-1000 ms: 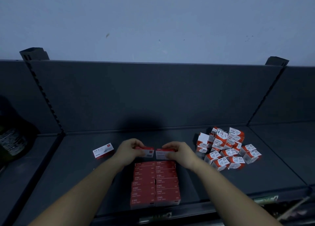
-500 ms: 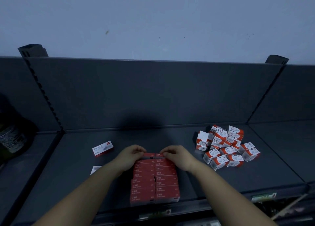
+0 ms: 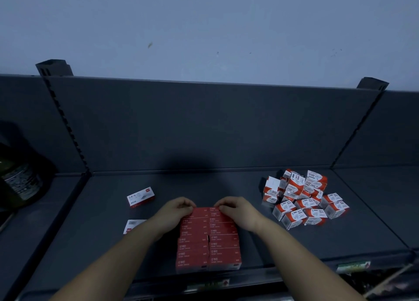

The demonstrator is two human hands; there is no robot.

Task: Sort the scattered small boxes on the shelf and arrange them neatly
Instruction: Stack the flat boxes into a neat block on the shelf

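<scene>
The head camera is my only view. It shows the left hand (image 3: 174, 212) and the right hand (image 3: 238, 212) side by side at the far end of the red staple boxes (image 3: 208, 244), which lie in two tight rows at the front middle of the shelf (image 3: 226, 182). Each hand's fingers are curled over the rearmost box of its own row and seem to pinch it into line. I judge this step to be seating the last pair squarely against the block. Next I would let go and reach left for the loose white box (image 3: 141, 197) and the second box (image 3: 133, 224), which is half hidden by my forearm. The jumbled heap of paper clip boxes (image 3: 303, 198), well apart on the right, is not yet sorted.
</scene>
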